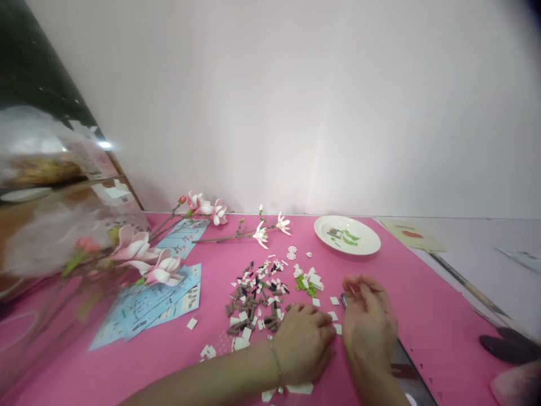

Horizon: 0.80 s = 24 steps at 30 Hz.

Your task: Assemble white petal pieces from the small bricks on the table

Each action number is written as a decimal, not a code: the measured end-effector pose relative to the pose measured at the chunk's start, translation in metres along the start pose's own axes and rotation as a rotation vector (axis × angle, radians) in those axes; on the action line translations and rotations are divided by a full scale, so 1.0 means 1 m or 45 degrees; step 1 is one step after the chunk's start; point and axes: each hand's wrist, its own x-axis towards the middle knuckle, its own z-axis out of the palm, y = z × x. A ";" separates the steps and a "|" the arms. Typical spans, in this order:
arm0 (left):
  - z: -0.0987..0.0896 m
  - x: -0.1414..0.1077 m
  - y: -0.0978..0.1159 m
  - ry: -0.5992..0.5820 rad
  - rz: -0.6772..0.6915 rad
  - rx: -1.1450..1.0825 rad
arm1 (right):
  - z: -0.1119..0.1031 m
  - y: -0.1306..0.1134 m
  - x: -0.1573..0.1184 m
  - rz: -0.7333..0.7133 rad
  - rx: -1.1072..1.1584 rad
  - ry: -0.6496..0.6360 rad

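My left hand (305, 343) reaches across from the left, its wrist wearing a thin bracelet (274, 361). Its fingers are bent and pressed together at the right edge of a pile of small brown, black and white building pieces (253, 299). What they hold, if anything, is hidden. Beside its fingertips lie small white square tiles (333, 316). Just to the right, my right hand (368, 316) is raised with curled fingers and thumb drawn in; I cannot make out anything between them. A small cluster of white and green pieces (308, 282) sits beyond both hands.
A white plate (367, 248) with green pieces stands behind my right hand. Blue printed sheets (190, 287) and pink flower stems (163, 268) lie left; a white-flowered stem (220, 241) is at the back. A dark flat device (408, 366) lies under my right forearm, black-handled scissors (507, 344) farther right.
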 end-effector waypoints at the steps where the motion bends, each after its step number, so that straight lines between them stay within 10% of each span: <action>1: 0.001 0.004 -0.001 0.002 0.006 0.008 | 0.000 0.001 0.000 0.003 -0.003 -0.008; 10: 0.002 0.020 -0.007 0.058 0.036 0.021 | -0.005 0.008 0.003 0.070 0.031 -0.008; 17: -0.039 -0.014 0.004 0.021 -0.058 -0.024 | 0.000 0.003 -0.004 0.131 0.044 -0.001; 24: -0.088 -0.045 -0.076 0.177 -0.549 -0.145 | 0.002 0.002 -0.006 0.149 0.048 -0.002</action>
